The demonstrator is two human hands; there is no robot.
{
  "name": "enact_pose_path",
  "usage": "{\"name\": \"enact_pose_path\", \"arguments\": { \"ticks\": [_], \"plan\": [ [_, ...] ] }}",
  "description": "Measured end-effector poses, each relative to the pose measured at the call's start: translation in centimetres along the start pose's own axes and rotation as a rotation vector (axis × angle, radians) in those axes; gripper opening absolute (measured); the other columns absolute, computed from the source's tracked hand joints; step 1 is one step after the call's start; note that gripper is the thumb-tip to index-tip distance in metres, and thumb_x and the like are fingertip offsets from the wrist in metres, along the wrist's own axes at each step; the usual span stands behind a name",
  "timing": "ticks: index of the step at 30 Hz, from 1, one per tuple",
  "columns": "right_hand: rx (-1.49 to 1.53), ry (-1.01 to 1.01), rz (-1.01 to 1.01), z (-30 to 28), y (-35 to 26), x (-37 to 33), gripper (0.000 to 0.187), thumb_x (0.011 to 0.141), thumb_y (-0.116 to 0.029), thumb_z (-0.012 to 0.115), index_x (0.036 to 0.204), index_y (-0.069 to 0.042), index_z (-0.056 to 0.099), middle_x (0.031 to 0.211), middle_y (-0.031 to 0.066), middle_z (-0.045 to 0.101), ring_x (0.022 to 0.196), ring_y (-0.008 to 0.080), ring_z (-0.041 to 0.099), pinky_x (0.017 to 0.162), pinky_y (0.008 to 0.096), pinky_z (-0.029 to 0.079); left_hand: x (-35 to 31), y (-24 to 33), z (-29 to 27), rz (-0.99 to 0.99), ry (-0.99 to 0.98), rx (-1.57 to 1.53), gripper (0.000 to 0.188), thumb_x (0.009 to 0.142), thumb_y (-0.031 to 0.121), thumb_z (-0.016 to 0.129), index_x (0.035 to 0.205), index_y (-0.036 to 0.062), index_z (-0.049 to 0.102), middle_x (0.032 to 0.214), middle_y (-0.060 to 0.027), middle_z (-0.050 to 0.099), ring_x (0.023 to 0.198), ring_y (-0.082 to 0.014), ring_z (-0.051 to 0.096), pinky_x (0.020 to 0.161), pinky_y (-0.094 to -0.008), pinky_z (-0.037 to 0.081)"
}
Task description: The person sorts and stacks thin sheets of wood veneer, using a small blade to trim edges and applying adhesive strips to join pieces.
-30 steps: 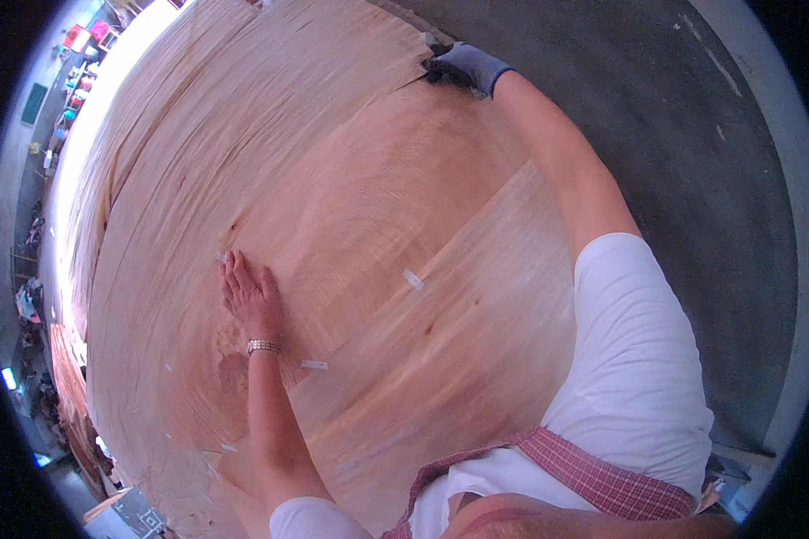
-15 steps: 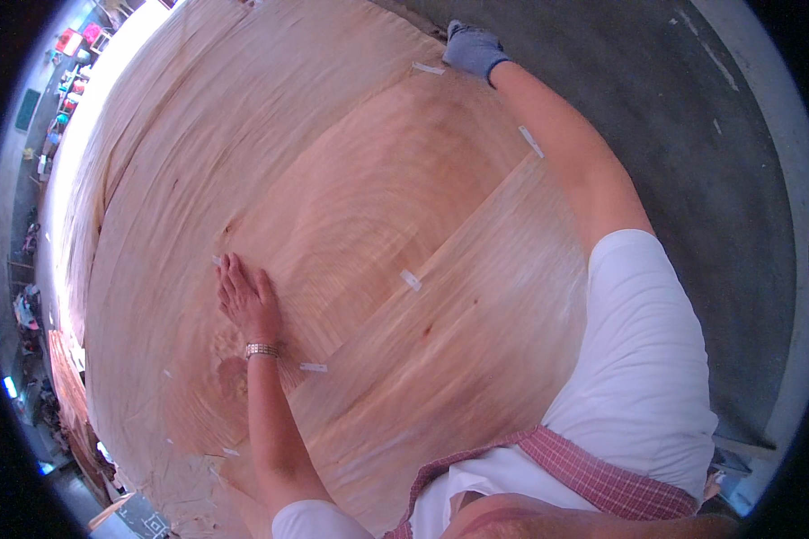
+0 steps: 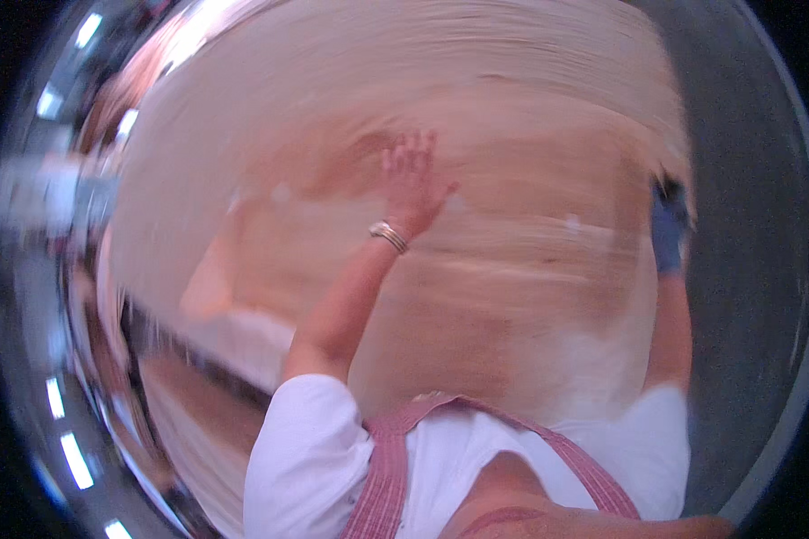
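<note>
A broad pale wood veneer sheet (image 3: 512,296) with wavy grain spreads out in front of me, blurred by motion. My left hand (image 3: 413,184), bare and with a metal-banded watch (image 3: 389,236) at the wrist, rests on the veneer with fingers stretched and spread. At the sheet's right edge is my right hand (image 3: 670,225) in a grey-blue glove. Its fingers look curled, and something dark shows at their tips, too smeared to name. Small white tape pieces (image 3: 573,222) stick to the veneer.
Grey floor (image 3: 746,234) runs along the right side of the sheet. More wood sheets (image 3: 193,395) lie at the lower left, past a dark gap. Bright lights (image 3: 76,460) and blurred workshop clutter line the left rim.
The view has swung round. My right hand has come nearer from the far edge, along the sheet's right side. My left hand now lies farther forward, still flat with fingers more spread.
</note>
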State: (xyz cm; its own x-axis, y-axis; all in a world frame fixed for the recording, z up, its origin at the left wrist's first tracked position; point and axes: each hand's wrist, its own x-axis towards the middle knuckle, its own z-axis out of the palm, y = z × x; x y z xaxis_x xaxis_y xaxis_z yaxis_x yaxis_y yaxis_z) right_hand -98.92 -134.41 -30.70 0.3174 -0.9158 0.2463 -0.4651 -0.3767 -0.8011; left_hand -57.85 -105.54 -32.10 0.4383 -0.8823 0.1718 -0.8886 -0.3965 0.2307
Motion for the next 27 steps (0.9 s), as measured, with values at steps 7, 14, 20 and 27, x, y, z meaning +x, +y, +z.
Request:
{"name": "enact_pose_path", "arguments": {
  "ticks": [7,14,20,27],
  "plan": [
    [-0.402,-0.071,0.085,3.4,-6.9,-23.3,0.029,0.094,-0.026,0.062,0.106,0.0,0.062,0.094,0.0113,0.068,0.084,0.0191,0.065,0.077,0.0321,0.051,-23.8,-23.2,-11.5,-0.817,0.139,0.545,0.132,0.06,0.065,0.074,0.153,0.0132,-0.004,0.157,-0.0235,0.001,0.143,-0.0463,-0.004,0.108,-0.0682,-0.001],
    [-0.431,-0.301,0.066,10.1,-18.4,-37.8,0.021,0.09,-0.027,0.064,0.103,-0.01,0.061,0.091,0.0127,0.068,0.082,0.0277,0.068,0.07,0.0371,0.052,-33.2,-36.5,-15.7,-1.14,-0.053,0.453,0.108,0.063,0.053,0.077,0.145,0.0105,0.021,0.145,-0.0257,0.033,0.136,-0.0426,0.025,0.108,-0.0693,0.003],
    [-0.267,-0.442,0.018,22.6,-31.0,-50.2,0.024,0.089,-0.027,0.064,0.104,-0.008,0.061,0.094,0.0135,0.069,0.087,0.0296,0.068,0.073,0.0379,0.053,-40.9,-42.7,-19.6,-0.913,-0.195,-0.087,0.05,0.068,0.035,0.079,0.106,0.005,0.068,0.115,-0.0193,0.064,0.115,-0.0305,0.058,0.105,-0.0592,0.03],
    [-0.216,-0.56,-0.199,40.0,-46.4,-54.5,0.023,0.091,-0.026,0.061,0.104,-0.008,0.059,0.092,0.0182,0.066,0.088,0.0382,0.064,0.072,0.0427,0.052,-48.9,-53.3,-21.7,-0.823,0.41,-0.799,0.023,0.085,0.025,0.067,0.094,0.0035,0.064,0.099,-0.0122,0.068,0.087,-0.025,0.067,0.067,-0.0374,0.054]
  ]
}}
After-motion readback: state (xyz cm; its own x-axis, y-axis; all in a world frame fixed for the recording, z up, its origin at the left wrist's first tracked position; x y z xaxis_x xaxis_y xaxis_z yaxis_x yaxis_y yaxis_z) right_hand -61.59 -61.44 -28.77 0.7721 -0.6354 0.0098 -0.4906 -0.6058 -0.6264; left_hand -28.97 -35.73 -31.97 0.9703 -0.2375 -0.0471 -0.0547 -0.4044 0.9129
